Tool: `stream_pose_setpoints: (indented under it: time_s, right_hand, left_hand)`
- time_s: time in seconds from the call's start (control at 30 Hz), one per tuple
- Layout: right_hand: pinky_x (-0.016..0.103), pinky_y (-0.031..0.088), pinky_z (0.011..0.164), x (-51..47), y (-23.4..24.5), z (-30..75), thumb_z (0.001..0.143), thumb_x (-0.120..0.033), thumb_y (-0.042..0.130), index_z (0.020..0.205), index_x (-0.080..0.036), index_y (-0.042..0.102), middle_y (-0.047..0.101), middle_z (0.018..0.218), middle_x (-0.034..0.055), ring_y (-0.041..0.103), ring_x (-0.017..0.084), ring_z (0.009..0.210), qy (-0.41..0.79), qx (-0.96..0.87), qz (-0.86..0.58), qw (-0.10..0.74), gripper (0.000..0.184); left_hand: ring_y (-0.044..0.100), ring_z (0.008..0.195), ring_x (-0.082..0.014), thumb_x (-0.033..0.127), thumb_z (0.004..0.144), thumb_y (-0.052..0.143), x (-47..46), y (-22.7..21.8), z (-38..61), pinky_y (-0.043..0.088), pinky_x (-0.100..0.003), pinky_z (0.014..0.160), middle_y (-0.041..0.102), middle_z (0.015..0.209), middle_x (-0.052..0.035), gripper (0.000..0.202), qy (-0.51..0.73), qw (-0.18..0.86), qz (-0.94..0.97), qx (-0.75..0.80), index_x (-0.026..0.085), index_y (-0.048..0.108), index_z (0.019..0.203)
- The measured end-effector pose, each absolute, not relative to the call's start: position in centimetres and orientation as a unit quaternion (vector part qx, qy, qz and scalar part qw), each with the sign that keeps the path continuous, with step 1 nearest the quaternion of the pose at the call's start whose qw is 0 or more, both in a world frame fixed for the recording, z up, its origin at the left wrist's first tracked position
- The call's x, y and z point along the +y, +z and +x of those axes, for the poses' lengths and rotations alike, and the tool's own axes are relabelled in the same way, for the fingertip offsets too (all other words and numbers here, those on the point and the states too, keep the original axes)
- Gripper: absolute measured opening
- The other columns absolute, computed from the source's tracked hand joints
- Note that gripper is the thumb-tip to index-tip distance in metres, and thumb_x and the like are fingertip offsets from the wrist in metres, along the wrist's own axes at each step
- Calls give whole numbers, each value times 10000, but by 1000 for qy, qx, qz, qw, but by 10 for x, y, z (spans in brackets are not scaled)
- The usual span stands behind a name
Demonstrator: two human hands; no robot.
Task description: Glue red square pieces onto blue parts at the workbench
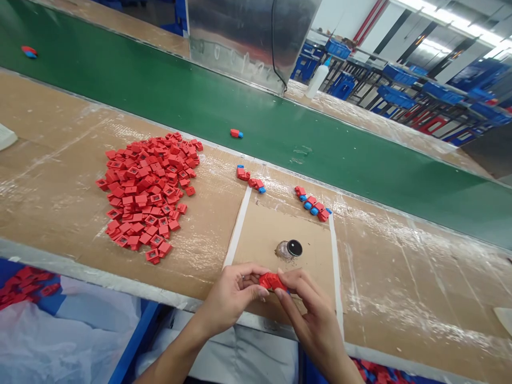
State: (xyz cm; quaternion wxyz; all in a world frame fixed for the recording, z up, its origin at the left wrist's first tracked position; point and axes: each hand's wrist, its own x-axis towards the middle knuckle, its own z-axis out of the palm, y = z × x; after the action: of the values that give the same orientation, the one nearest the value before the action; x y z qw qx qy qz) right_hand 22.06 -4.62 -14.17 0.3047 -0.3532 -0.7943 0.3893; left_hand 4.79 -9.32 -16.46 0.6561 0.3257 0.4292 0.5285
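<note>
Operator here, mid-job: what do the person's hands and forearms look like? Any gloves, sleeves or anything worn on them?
The left hand and right hand are bare, with no gloves and no ring in view. The left forearm and right forearm are bare too: no sleeve or watch shows down to the picture's bottom edge.

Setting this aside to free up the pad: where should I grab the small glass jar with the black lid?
Take the glass body of the jar from above, pinching either side: it seems to lie on its side on the cardboard, leaving the curved glass free, with the lid facing away.
</note>
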Motion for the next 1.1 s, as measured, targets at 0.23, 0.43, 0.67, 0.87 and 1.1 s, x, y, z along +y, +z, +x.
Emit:
stream_pose_setpoints:
  time_s: [0.23,0.43,0.67,0.87,1.1]
  right_hand:
    - [244,483,709,-46,-145,223,954,-155,509,992,-195,643,567,867,40,576,143,791,400,-809,-336,270,145]
    - [220,497,725,-46,-150,228,957,-144,506,1057,-198,631,589,897,38,599,130,813,368,-824,-338,269,169]
    - [203,526,835,-45,-155,236,925,-156,584,1136,-217,621,646,1040,58,640,140,967,291,-826,-347,335,222]
    - [178,538,807,-54,-157,232,921,-86,540,1147,-198,624,647,1030,73,661,132,924,279,-827,-336,354,266]
    - [205,543,714,-48,-153,232,921,-40,489,1158,-194,581,643,968,78,643,135,835,314,-855,-268,313,297]
  left_hand:
    - [614,776,-130,125,816,632,-93,-164,48,482,-226,711,729,869,-42,270,501,659,342,444,157,721,1069]
    - [639,809,-151,138,805,652,-94,-165,50,499,-250,749,726,863,-49,247,495,666,338,444,147,719,1043]
    - [595,767,-125,225,751,751,-89,-164,53,485,-239,726,669,853,-12,389,493,640,345,477,189,661,1128]
    - [509,597,-92,241,848,609,-92,-164,50,400,-206,552,569,673,14,167,436,654,399,472,133,677,956]
    - [496,542,-95,171,829,552,-93,-159,47,423,-202,496,541,628,20,135,398,636,450,485,130,670,881]
